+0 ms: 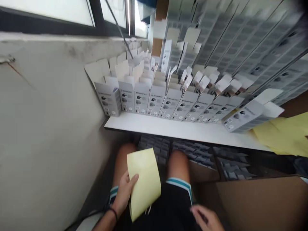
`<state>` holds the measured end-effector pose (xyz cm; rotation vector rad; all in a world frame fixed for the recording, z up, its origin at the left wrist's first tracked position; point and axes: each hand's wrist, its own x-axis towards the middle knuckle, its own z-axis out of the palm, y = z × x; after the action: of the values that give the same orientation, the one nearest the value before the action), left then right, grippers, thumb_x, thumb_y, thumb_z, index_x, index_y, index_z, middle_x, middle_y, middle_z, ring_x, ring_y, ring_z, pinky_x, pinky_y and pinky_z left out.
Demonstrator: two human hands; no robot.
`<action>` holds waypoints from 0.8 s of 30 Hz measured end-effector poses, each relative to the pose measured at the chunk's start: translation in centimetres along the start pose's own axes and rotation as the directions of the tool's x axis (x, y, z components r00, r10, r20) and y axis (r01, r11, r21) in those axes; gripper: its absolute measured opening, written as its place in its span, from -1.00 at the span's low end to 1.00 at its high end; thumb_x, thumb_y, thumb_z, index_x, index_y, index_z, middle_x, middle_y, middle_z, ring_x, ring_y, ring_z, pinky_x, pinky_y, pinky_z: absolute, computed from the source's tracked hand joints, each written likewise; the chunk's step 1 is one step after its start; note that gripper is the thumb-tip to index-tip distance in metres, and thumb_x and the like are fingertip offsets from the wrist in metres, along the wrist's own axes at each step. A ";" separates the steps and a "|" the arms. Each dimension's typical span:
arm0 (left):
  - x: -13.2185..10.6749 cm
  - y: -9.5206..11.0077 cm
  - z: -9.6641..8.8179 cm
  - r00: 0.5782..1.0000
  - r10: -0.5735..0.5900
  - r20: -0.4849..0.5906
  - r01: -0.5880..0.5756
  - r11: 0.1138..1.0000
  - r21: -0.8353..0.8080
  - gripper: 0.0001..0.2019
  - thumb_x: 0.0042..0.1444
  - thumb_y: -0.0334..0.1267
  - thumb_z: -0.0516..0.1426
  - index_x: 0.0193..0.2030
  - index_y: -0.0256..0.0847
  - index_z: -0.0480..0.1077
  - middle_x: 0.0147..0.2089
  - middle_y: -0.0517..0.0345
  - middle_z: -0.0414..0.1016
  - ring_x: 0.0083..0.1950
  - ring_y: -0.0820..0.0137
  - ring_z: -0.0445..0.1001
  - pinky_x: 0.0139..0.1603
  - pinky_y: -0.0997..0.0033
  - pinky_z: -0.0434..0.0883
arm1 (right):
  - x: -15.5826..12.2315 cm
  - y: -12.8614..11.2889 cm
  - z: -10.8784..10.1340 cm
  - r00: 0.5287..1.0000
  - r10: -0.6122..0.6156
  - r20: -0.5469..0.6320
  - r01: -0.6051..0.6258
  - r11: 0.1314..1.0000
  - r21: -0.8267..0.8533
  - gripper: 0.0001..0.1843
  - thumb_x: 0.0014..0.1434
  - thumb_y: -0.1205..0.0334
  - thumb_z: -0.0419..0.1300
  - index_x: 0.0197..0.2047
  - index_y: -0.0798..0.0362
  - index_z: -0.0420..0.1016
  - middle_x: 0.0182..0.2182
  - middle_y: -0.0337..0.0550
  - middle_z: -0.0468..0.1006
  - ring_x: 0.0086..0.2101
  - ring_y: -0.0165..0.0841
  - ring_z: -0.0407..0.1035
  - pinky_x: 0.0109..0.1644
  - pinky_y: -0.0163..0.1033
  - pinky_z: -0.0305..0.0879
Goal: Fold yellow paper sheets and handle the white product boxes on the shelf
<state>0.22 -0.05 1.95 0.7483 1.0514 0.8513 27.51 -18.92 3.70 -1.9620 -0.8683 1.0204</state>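
Observation:
My left hand [124, 192] grips a folded sheet of yellow paper [144, 183] above my lap, the thumb lying on its front face. The paper bends outward at its right side. My right hand [207, 218] is low at the bottom edge, beside my thigh and away from the paper. It is slightly blurred, with loosely curled fingers and a gap between them; nothing shows in it. Ahead of both hands, a row of white and grey printed boxes [155, 101] stands on a white tabletop [166, 127], their top flaps raised.
One box [243, 117] leans apart at the right, near a pile of yellow sheets [286, 134]. More boxes [228, 35] are stacked behind. Under the tabletop are cartons of packed items [192, 152] and a brown cardboard panel [262, 202]. A wall [53, 112] borders the left.

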 end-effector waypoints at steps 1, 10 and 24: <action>-0.3 0.5 0.4 1.000 0.013 0.014 -0.013 1.000 0.003 -0.43 -0.06 0.02 0.40 0.03 -0.28 0.50 -0.05 -0.12 0.70 -0.10 0.06 0.68 -0.05 0.16 0.57 | 0.6 -0.4 0.5 0.998 -0.063 -0.011 0.064 0.998 0.024 -0.52 -0.02 -0.35 0.33 -0.42 -0.08 0.68 -0.40 -0.01 0.64 -0.32 -0.05 0.52 -0.14 0.02 0.50; -2.5 3.1 4.7 0.978 0.102 0.183 -0.112 0.993 0.047 -0.47 0.02 -0.07 0.38 0.07 -0.26 0.39 0.02 -0.11 0.65 -0.08 0.15 0.66 -0.08 0.25 0.57 | 4.2 -8.2 7.3 0.949 -0.267 0.165 0.144 0.837 0.528 -0.63 0.15 -0.11 0.34 -0.19 0.03 0.68 -0.32 -0.06 0.69 -0.33 -0.15 0.52 -0.23 -0.11 0.47; -2.4 6.9 5.9 0.944 0.025 0.330 -0.132 0.942 0.307 -0.41 -0.03 -0.26 0.41 0.19 -0.31 0.49 -0.22 0.00 0.69 -0.23 0.17 0.64 -0.30 0.42 0.48 | 4.8 -8.0 1.5 0.968 -0.251 0.005 0.188 0.738 0.648 -0.43 0.11 0.04 0.40 0.18 -0.06 0.48 0.07 -0.04 0.60 -0.02 -0.14 0.50 0.02 -0.13 0.45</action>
<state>3.55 0.42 10.68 1.1762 0.8786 0.5996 26.59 -10.60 8.15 -1.2015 -0.6539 1.0903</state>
